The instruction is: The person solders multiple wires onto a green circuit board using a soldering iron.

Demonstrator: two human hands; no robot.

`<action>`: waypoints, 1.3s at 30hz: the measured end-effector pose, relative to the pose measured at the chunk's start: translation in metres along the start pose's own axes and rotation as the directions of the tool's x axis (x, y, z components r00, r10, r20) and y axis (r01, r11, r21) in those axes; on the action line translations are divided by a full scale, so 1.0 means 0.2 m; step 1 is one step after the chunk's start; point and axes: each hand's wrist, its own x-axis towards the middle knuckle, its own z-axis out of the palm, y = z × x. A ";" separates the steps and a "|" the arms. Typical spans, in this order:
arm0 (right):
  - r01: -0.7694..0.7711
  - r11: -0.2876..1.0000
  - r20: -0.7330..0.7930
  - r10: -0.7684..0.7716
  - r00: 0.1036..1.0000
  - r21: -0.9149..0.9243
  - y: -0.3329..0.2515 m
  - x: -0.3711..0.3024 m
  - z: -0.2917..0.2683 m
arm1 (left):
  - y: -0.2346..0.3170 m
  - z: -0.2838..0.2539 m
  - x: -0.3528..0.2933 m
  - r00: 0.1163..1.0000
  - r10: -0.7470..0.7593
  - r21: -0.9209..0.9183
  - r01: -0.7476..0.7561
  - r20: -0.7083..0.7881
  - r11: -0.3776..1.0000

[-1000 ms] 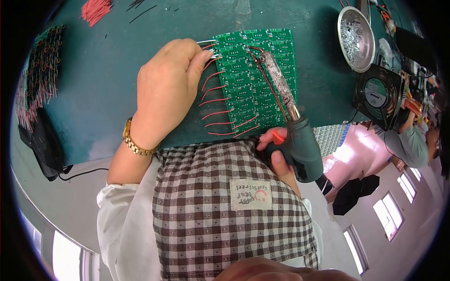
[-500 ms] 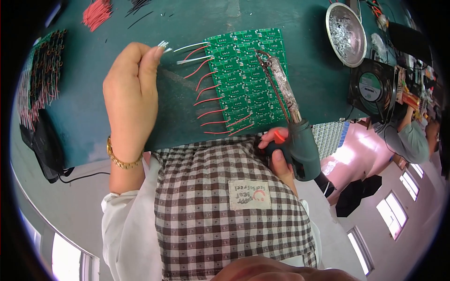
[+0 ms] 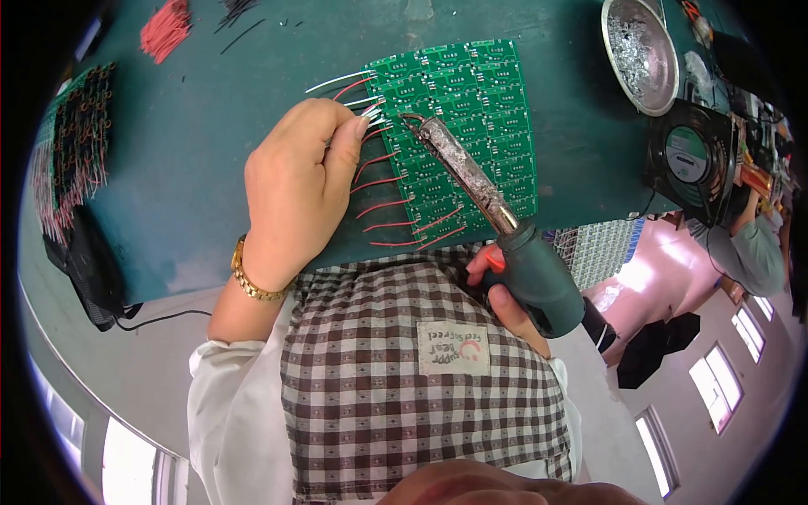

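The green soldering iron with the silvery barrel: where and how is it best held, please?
Probably by its thick green handle, from the near side, as the right grip does; the metal barrel slants away toward the green circuit boards.

Bare L hand (image 3: pixel 299 181) fwd, back up, w/ thumb (image 3: pixel 342 156) & index (image 3: pixel 322 120) pinched, other fingers curled under; partly white-sleeved L forearm (image 3: pixel 244 316) slants fwd. Bare R hand (image 3: pixel 515 313) lower, closer in, curled tight, mostly hidden.
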 end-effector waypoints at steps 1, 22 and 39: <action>-0.001 0.999 0.019 0.001 1.000 -0.034 -0.01 0.00 0.00 | 0.00 0.00 0.00 1.000 -0.001 -0.002 0.001 0.002 1.000; 0.032 0.980 -0.186 -0.069 0.980 -0.195 0.06 -0.01 0.03 | 0.01 0.03 -0.03 0.997 0.054 0.019 -0.053 -0.050 0.998; 0.028 0.969 0.104 -0.003 0.995 -0.247 -0.02 -0.02 -0.04 | 0.01 0.04 -0.05 0.997 0.060 0.010 -0.060 -0.056 0.998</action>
